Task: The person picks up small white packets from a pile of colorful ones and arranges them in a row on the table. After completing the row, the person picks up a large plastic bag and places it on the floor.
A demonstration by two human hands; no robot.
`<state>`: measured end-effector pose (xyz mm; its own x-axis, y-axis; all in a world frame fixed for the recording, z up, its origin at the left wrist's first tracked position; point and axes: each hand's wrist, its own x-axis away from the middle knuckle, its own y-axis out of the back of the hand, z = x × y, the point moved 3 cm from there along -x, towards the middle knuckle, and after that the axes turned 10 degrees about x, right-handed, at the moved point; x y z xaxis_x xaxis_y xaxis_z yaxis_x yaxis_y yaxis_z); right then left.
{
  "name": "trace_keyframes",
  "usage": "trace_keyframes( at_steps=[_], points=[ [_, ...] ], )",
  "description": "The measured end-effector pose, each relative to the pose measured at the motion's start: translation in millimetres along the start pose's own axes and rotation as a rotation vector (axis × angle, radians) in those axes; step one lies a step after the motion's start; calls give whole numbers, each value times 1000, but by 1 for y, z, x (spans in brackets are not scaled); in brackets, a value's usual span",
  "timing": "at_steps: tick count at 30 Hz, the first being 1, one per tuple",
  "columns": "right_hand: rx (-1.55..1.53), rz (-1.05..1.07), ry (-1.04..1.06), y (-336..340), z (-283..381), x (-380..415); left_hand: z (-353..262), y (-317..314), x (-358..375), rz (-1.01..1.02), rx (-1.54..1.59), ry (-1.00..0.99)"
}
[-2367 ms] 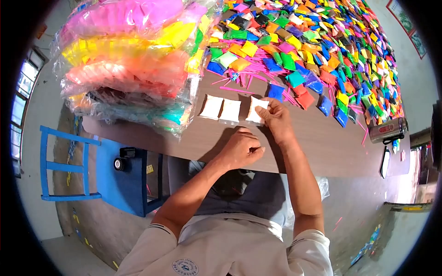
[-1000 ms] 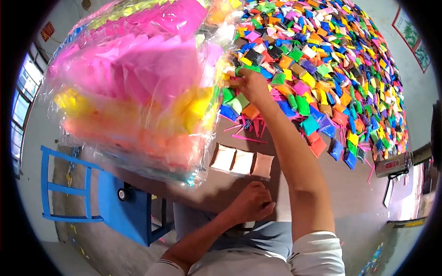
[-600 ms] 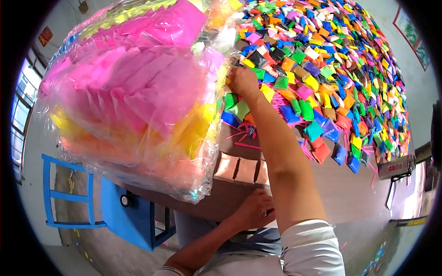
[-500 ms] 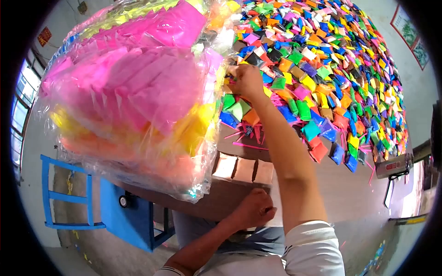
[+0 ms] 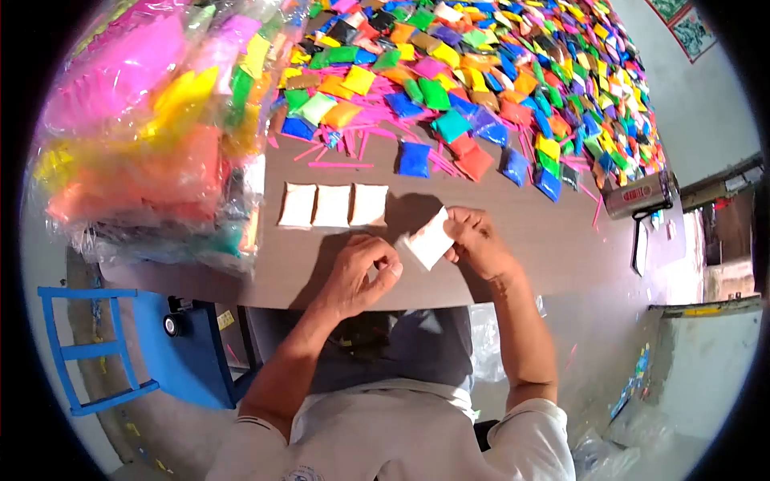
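Note:
My right hand (image 5: 480, 243) pinches a small pale cream packet (image 5: 429, 240) by its right side, holding it tilted above the brown table (image 5: 301, 276). To the left of it is my left hand (image 5: 365, 271), fingers loosely curled with nothing seen in them. Just beyond the left hand, three more cream packets (image 5: 334, 206) lie side by side in a row. A single blue packet (image 5: 414, 159) lies farther off, at the near edge of the big heap of coloured packets (image 5: 481, 64).
Clear bags of pink, yellow and orange packets (image 5: 136, 152) stack high at the left. Pink sticks (image 5: 341, 165) are strewn along the heap's near edge. A metal flask (image 5: 642, 195) lies at the right. A blue chair (image 5: 96, 351) and blue stool (image 5: 180, 349) stand below left.
My right hand has come back from the heap beside the bags and now holds a cream packet. My left hand has moved up over the table. The view has shifted right.

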<state>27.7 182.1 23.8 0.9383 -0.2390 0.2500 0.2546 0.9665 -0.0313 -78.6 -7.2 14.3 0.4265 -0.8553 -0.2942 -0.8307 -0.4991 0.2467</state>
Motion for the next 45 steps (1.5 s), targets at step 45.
trace_keyframes(
  at_steps=[45],
  points=[
    [-110,-185,157,-58,-29,13,6,-12,2,95,-185,-5]
  ],
)
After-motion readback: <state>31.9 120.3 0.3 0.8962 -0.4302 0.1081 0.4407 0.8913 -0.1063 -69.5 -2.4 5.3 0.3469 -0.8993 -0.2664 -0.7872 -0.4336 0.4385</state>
